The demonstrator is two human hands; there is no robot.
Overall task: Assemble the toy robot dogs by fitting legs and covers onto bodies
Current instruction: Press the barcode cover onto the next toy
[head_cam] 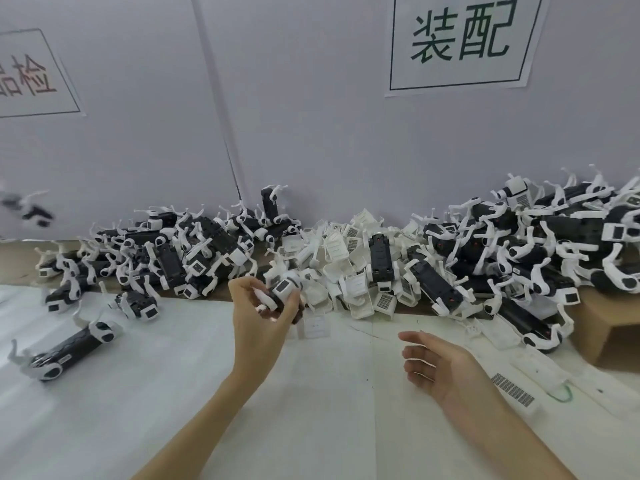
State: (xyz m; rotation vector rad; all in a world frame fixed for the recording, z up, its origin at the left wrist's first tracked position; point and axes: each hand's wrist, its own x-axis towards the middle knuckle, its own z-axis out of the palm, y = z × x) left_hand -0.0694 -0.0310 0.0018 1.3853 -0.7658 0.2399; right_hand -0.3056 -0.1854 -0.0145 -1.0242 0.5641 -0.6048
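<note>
My left hand (258,317) is raised above the white table and grips a black-and-white toy robot dog (285,289), its white legs blurred with motion. My right hand (440,367) hovers lower to the right, palm turned inward, fingers relaxed and holding nothing. Behind the held dog lies a heap of white covers (341,261). A pile of black bodies with white legs (512,251) fills the right side, and another pile of dogs (180,251) lies to the left along the wall.
A finished dog (65,351) lies on the white table sheet (173,393) at the left, with two more dogs (136,304) behind it. A cardboard box (609,327) stands at the right edge. Flat white strips (512,389) lie near my right hand. A grey partition wall (311,133) bears paper signs.
</note>
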